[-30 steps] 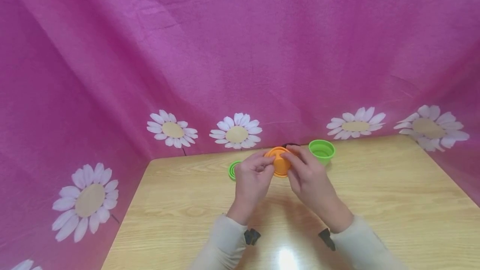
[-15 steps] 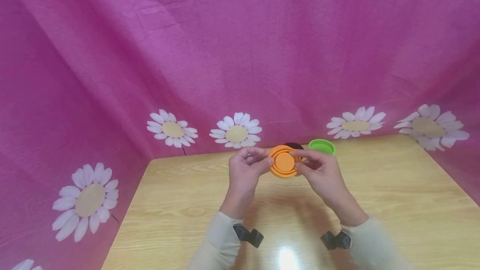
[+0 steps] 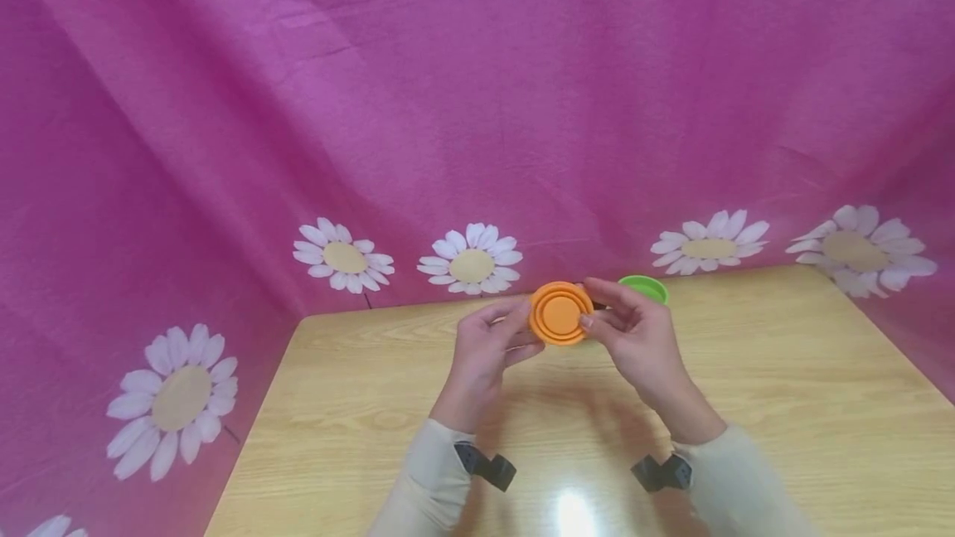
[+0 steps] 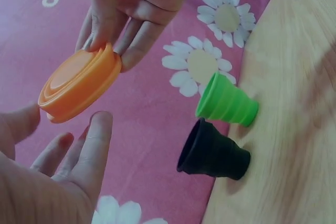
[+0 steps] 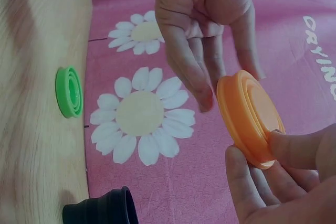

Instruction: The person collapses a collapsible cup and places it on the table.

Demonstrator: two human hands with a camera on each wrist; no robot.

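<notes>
An orange collapsible cup (image 3: 559,315), folded into a flat disc of nested rings, is held above the table in the head view. My right hand (image 3: 643,346) pinches its right edge, thumb on the ringed face and fingers behind, as the right wrist view also shows. My left hand (image 3: 481,359) is at the opposite edge; its fingers are extended and spread, with the thumb at or very near the rim in the left wrist view. Behind the hands stand an upright green collapsible cup (image 4: 228,100) and an upright black one (image 4: 214,151).
A flattened green collapsible cup (image 5: 69,92) lies on the wooden table (image 3: 358,404) near its back edge. A pink cloth (image 3: 522,106) with daisies hangs behind and at the sides. Both wrists wear small black devices.
The orange cup's protruding base has been pushed in, leaving a flat ringed disc. The left fingers gripped it earlier and have now loosened, while the right hand keeps its pinch.
</notes>
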